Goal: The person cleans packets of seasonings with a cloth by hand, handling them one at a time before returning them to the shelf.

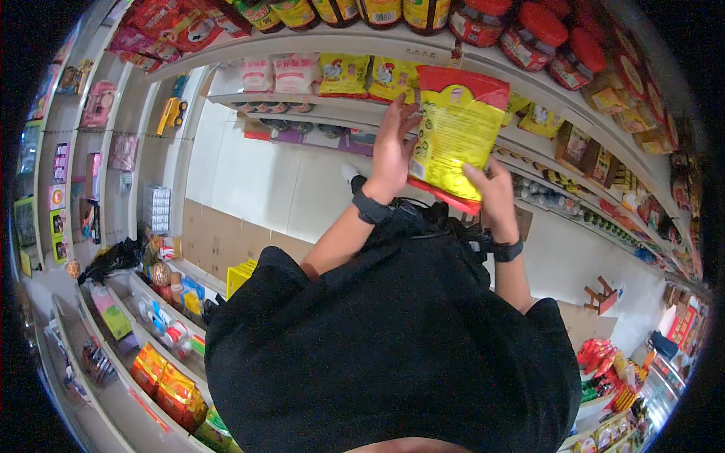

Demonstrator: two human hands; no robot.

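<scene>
A yellow pouch with red bands at top and bottom is held upright before the shelves, a printed side facing me. My right hand grips its lower right edge, the thumb across the front and the fingers partly hidden. Along the left edge of the pouch is my left hand, its fingers stretched upward and apart. Whether these fingertips touch the pouch is hard to tell. Beyond the pouch, similar yellow packets with a chicken picture stand in a row on a shelf.
Red-lidded jars and dark bottles line the upper shelf. White-and-pink bags stand left of the yellow packets. Toys and boxes fill the left shelving; orange packets lie at lower left. A small wooden stool stands at right.
</scene>
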